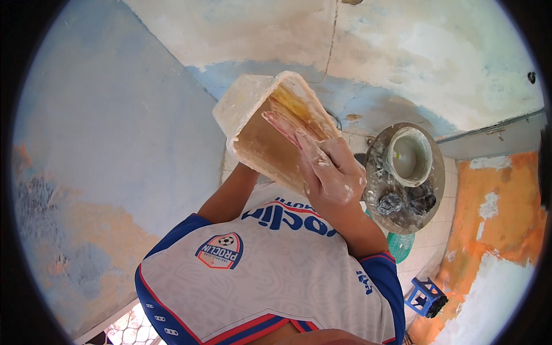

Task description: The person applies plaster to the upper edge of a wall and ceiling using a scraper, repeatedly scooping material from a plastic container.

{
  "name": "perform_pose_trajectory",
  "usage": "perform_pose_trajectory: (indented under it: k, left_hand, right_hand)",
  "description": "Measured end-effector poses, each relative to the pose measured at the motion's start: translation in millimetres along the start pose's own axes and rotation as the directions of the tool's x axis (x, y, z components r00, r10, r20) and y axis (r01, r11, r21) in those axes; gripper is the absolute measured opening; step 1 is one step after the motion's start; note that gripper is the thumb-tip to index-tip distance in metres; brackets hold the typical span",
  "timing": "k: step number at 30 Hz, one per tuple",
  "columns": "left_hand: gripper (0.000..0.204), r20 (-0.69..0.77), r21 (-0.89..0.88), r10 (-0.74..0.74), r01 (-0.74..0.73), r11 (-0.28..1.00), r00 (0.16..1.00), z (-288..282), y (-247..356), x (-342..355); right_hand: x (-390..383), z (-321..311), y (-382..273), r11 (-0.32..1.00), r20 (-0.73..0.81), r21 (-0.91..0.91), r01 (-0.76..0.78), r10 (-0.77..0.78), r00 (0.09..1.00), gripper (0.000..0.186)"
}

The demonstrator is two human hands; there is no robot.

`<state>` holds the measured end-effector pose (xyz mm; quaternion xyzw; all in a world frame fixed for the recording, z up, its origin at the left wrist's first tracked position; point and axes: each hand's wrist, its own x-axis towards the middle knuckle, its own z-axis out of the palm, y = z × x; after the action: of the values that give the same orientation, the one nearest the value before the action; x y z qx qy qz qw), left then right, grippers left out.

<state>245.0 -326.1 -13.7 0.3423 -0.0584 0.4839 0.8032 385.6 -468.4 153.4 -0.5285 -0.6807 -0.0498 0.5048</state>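
A white plastic container (241, 100), smeared and tilted with its open top toward me, is in the middle of the view, coated inside with pale residue and a yellowish streak. My right hand (330, 169) is closed on a pinkish, plaster-smeared flat tool (280, 122) that lies inside the container. Pale paste whitens its fingers. My left forearm (233, 192) rises behind the container, which hides that hand and its fingers.
At right, a round grimy platform (378, 169) holds a bucket (425, 149) and dark crumpled material (402, 201), above a green object (401, 247). A blue stool (417, 296) stands lower right. Patchy walls (86, 115) surround me, meeting a tiled floor (443, 230).
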Motion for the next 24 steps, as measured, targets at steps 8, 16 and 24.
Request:
perform_pose_trajectory:
  k: [8, 16, 24]
  left_hand:
    - [0.078, 0.24, 0.244, 0.259, -0.316, 0.917, 0.936, -16, 20, 9]
    - [0.079, -0.482, 0.341, 0.17, 0.005, 0.94, 0.859, -19, 47, 6]
    - [0.081, -0.716, 0.049, 0.087, -0.075, 0.996, 0.693, -84, 127, 0]
  right_hand:
    - [0, 5, 19, 0.994, -0.035, 0.019, 0.109, -0.108, 0.994, 0.04]
    - [18, 45, 42, 0.996, -0.129, 0.046, 0.082, -0.075, 0.989, 0.02]
    - [34, 155, 57, 0.885, 0.086, 0.443, -0.145, 0.119, 0.989, 0.018]
